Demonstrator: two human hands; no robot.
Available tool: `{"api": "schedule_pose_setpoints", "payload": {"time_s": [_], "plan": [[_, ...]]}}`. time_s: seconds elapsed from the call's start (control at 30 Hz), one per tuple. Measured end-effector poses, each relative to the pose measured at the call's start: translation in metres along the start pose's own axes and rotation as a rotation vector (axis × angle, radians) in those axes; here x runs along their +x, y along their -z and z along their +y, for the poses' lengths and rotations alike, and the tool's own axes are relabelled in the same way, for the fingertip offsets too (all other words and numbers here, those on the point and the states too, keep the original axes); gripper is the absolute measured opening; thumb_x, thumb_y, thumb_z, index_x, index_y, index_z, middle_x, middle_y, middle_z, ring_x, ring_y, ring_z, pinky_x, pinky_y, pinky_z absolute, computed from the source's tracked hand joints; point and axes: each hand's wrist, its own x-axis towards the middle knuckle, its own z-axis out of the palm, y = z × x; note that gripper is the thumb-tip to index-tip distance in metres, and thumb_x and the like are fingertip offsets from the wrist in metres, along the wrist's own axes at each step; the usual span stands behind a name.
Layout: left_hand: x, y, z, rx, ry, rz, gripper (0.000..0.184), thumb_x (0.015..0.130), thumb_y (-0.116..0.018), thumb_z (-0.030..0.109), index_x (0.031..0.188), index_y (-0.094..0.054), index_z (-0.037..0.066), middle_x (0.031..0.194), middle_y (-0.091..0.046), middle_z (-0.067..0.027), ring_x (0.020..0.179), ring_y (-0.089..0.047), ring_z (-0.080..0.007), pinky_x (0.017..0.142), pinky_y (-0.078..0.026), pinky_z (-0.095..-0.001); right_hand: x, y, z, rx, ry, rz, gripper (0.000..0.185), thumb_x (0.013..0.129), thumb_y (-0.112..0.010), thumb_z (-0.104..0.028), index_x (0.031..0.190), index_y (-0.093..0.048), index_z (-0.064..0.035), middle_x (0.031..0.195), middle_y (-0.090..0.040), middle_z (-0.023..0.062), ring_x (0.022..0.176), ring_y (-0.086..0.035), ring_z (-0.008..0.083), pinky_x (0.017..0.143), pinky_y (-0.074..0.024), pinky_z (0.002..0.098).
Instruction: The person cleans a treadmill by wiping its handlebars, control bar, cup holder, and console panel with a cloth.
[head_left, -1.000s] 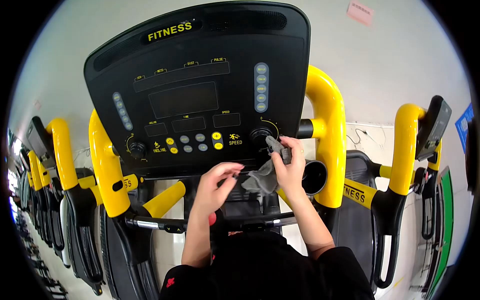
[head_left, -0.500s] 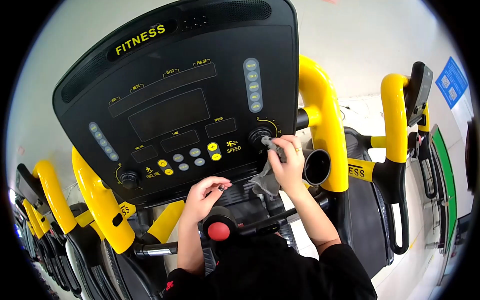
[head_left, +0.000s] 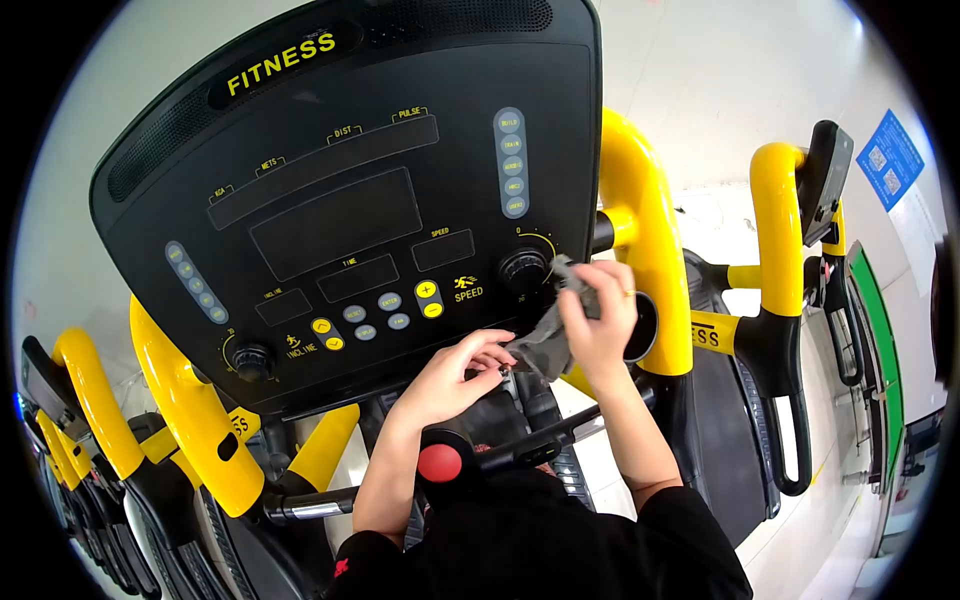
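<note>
A grey cloth (head_left: 548, 335) hangs from my right hand (head_left: 600, 315), whose fingers are closed round its upper part just right of the speed knob (head_left: 524, 270). My left hand (head_left: 462, 372) is beside the cloth's lower end, below the yellow plus and minus buttons. Its fingers are curled, with the fingertips at the cloth's edge; whether they grip it is hard to make out. Behind both hands is the black treadmill console (head_left: 330, 130), its displays dark. The incline knob (head_left: 252, 361) is at the console's lower left.
Yellow side frames (head_left: 655, 240) flank the console. A black cup holder (head_left: 641, 326) is partly behind my right hand. Near my body are a red button (head_left: 439, 463) and a black crossbar (head_left: 520, 449). More treadmills stand on both sides.
My left hand has moved right and up to the cloth's lower end. My right hand, with the cloth, has shifted slightly right, off the speed knob. The view has tilted and moved closer to the console.
</note>
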Motion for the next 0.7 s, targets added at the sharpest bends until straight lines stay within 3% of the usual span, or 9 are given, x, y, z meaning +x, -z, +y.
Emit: {"api": "schedule_pose_setpoints", "payload": {"time_s": [0.03,0.17,0.23,0.3,0.47,0.5,0.57,0.6,0.7], "plan": [[0.001,0.000,-0.001,-0.001,0.002,0.003,0.045,0.082,-0.057,0.001,0.125,-0.046,0.005,0.099,-0.063,-0.0076,0.087,-0.059,-0.0136,0.082,-0.047,-0.0274,0.002,0.002,-0.005,0.023,-0.060,0.003,0.026,0.065,-0.064,0.005,0.091,-0.060,-0.0010,0.088,-0.056,0.0128,0.079,-0.058,0.0267,0.068,-0.0478,0.0334],[0.018,-0.003,-0.011,-0.059,-0.024,-0.020,0.050,0.082,-0.057,0.002,0.129,-0.040,0.005,0.097,-0.064,-0.0086,0.085,-0.059,-0.0142,0.080,-0.047,-0.0272,-0.002,-0.009,-0.008,0.037,-0.033,-0.325,0.026,0.068,-0.065,0.000,0.093,-0.060,-0.0027,0.089,-0.056,0.0125,0.078,-0.059,0.0279,0.067,-0.0489,0.0335],[0.028,-0.006,-0.015,-0.059,0.064,-0.018,0.053,0.082,-0.058,0.003,0.131,-0.038,0.004,0.095,-0.063,-0.0091,0.084,-0.060,-0.0146,0.078,-0.048,-0.0272,0.005,-0.005,-0.010,-0.013,0.030,-0.435,0.025,0.068,-0.066,0.000,0.093,-0.060,-0.0034,0.089,-0.055,0.0118,0.078,-0.060,0.0279,0.067,-0.0493,0.0339],[0.033,-0.008,-0.018,-0.060,0.024,0.009,0.056,0.082,-0.058,0.006,0.133,-0.035,0.003,0.092,-0.063,-0.0100,0.079,-0.061,-0.0152,0.074,-0.049,-0.0272,0.020,-0.005,-0.005,-0.064,0.049,-0.346,0.023,0.069,-0.065,-0.002,0.092,-0.062,-0.0055,0.089,-0.055,0.0094,0.076,-0.060,0.0262,0.063,-0.0495,0.0328],[0.038,-0.013,-0.007,-0.001,0.014,0.013,0.058,0.082,-0.059,0.010,0.134,-0.033,0.004,0.086,-0.063,-0.0114,0.071,-0.061,-0.0177,0.068,-0.048,-0.0285,0.032,-0.006,-0.020,-0.132,0.204,-0.516,0.024,0.068,-0.065,-0.002,0.092,-0.062,-0.0051,0.089,-0.056,0.0097,0.076,-0.060,0.0264,0.065,-0.0487,0.0323],[0.036,-0.012,-0.004,0.048,0.017,0.018,0.059,0.082,-0.059,0.010,0.134,-0.033,0.004,0.086,-0.063,-0.0112,0.071,-0.061,-0.0182,0.068,-0.048,-0.0286,0.035,-0.004,-0.018,-0.134,0.206,-0.516,0.024,0.068,-0.065,-0.002,0.092,-0.062,-0.0051,0.089,-0.056,0.0097,0.076,-0.060,0.0264,0.065,-0.0487,0.0323],[0.032,-0.009,-0.001,0.035,-0.001,-0.004,0.059,0.081,-0.060,0.010,0.134,-0.033,0.005,0.087,-0.063,-0.0106,0.071,-0.061,-0.0183,0.067,-0.049,-0.0288,0.042,0.005,-0.009,-0.160,0.158,-0.302,0.021,0.069,-0.065,-0.003,0.090,-0.062,-0.0059,0.088,-0.056,0.0091,0.077,-0.060,0.0272,0.063,-0.0492,0.0337],[0.030,-0.007,0.001,0.051,0.008,0.002,0.059,0.081,-0.060,0.010,0.134,-0.033,0.005,0.088,-0.063,-0.0103,0.070,-0.061,-0.0179,0.067,-0.049,-0.0288,0.043,0.008,-0.010,-0.112,0.037,-0.200,0.021,0.070,-0.065,-0.001,0.090,-0.061,-0.0042,0.088,-0.056,0.0111,0.077,-0.059,0.0290,0.065,-0.0488,0.0339],[0.030,-0.004,-0.003,0.061,0.009,0.016,0.060,0.081,-0.060,0.010,0.134,-0.033,0.005,0.089,-0.064,-0.0100,0.070,-0.061,-0.0173,0.066,-0.049,-0.0289,0.032,0.010,0.000,-0.102,-0.024,-0.192,0.022,0.070,-0.065,-0.001,0.091,-0.061,-0.0028,0.089,-0.056,0.0117,0.077,-0.059,0.0284,0.067,-0.0486,0.0333]]}}
